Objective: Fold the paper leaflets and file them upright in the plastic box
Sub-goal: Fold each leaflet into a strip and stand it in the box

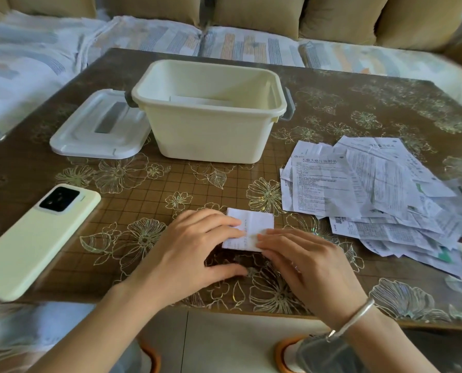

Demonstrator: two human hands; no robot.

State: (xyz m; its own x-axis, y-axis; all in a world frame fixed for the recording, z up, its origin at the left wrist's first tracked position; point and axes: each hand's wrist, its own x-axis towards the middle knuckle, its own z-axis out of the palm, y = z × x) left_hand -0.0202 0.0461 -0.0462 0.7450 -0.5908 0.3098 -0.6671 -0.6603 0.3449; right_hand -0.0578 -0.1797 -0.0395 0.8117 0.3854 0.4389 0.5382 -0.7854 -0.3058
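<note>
One folded leaflet (252, 223): small white rectangle of thin paper, faint print, vertical crease near the middle, lying flat on the table (170, 181) toward the near edge, not yet in the box. Pressed down from both sides. Left hand (189, 246): fingers straight and close together, tips laid on the left half of the paper, thumb stretched out on the tabletop below it. Right hand (307, 267): fingers likewise extended and flat, tips resting on the lower right corner; nothing gripped or pinched by either. Plain silver-coloured bracelet (359, 316) round the right wrist. Farther back, centre: plastic box (211, 133), cream, smooth, rectangular with rounded corners and a rolled rim, grey clip latch at each end, standing open; white paper (197, 101) visible inside, orientation hard to judge. Just left of the box: lid (90, 135), white, flat, rounded corners, grey recessed strip in the top. Right of the folded piece, near but apart: loose pile of unfolded leaflets (372, 195), creased white sheets with dense black print, overlapping at all angles. Left side: phone (33, 238), face down, pale yellow-green matte case, black camera block, lying diagonally. Tabletop glossy, brown, with gold floral line pattern and fine grid. Beyond the table: sofa (251, 14) with tan cushions and a striped pale cover.
</note>
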